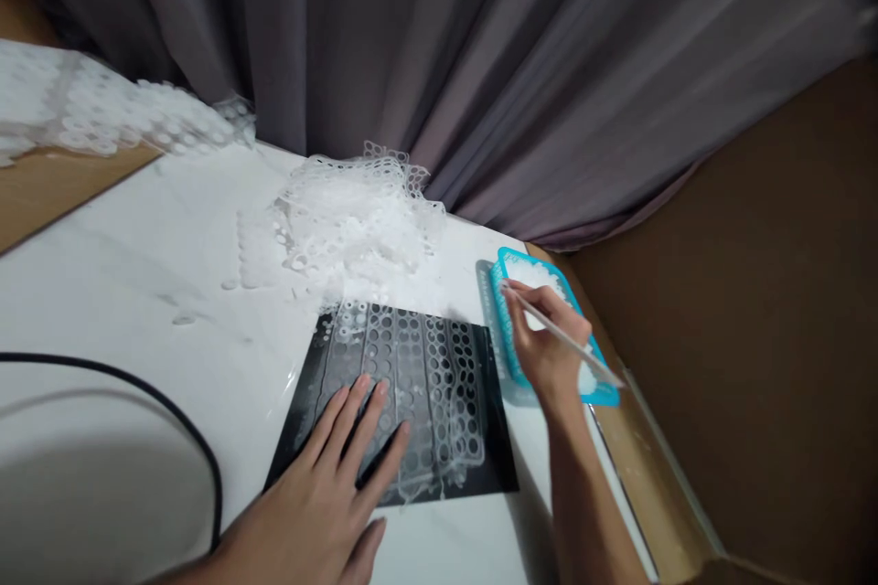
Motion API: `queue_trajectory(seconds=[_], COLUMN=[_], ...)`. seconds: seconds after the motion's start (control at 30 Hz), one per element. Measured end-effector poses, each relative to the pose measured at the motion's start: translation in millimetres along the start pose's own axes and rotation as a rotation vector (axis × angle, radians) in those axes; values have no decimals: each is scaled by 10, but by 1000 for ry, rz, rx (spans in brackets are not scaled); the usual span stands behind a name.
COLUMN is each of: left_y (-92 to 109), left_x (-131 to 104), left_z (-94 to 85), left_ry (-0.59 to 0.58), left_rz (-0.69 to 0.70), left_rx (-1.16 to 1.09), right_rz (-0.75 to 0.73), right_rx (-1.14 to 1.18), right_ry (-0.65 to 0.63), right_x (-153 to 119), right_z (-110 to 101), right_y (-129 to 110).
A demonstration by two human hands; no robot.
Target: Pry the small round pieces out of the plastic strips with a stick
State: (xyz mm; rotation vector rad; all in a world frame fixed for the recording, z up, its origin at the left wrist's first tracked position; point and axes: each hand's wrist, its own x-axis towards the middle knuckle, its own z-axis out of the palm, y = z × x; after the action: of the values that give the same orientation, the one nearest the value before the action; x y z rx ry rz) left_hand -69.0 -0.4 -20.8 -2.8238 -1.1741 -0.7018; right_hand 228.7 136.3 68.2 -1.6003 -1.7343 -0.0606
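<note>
My left hand (343, 475) lies with fingers spread on a translucent plastic sheet (412, 384) punched with rows of round holes. Beneath that sheet is a black mat (500, 466), flat on the white table. Small translucent rings (352, 318) cluster on the sheet's far left corner. Over a blue plastic basket (506, 329), my right hand (549, 338) is closed in a pinch on a thin, pale, pen-like stick (569, 340). The basket holds a mass of small white pieces (535, 276). The stick's tip is partly hidden by my fingers.
A heap of white perforated sheet scraps (363, 210) sits on the table (171, 247) behind the mat. More white sheeting (102, 110) lies at the far left. A black curved rim (171, 407) occupies the lower left. A grey curtain (384, 37) hangs along the back edge.
</note>
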Motion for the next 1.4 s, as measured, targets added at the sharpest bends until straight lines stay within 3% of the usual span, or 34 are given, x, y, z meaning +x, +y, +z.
queue_trajectory(seconds=[0.1,0.2,0.37,0.53,0.6,0.7,0.87,1.07,1.4], left_y=[-1,-4,-23,-7,9,22,23,19,11], left_x=[-23,-24,24,20,-1,-24,-17,14,15], left_z=[40,40,-34,-44,-24,2,-5,-50,-74], left_ry=[-5,-13,-22,-34,-46,-61,-78,-93,-116], left_rz=[-3,-7,18,19,1,-11,5,5,8], left_rx=[-19,-32,13,30,34,49,55,57,53], right_rz=[56,66,-13,-205,-359,-535,-630,-605,-715], right_rx=[-134,-100,246,519,598,583,503,568,449], right_ry=[0,19,-106,-495,-635,-729,-684,-643,-617], right_x=[121,141,29,-123,-161,-206,-324,-394,-404], right_z=[-340,-379,40,469,617,841,1071,1091,1107], right_y=[342,382,-141,-768,-897,-918,-781,-725,-696])
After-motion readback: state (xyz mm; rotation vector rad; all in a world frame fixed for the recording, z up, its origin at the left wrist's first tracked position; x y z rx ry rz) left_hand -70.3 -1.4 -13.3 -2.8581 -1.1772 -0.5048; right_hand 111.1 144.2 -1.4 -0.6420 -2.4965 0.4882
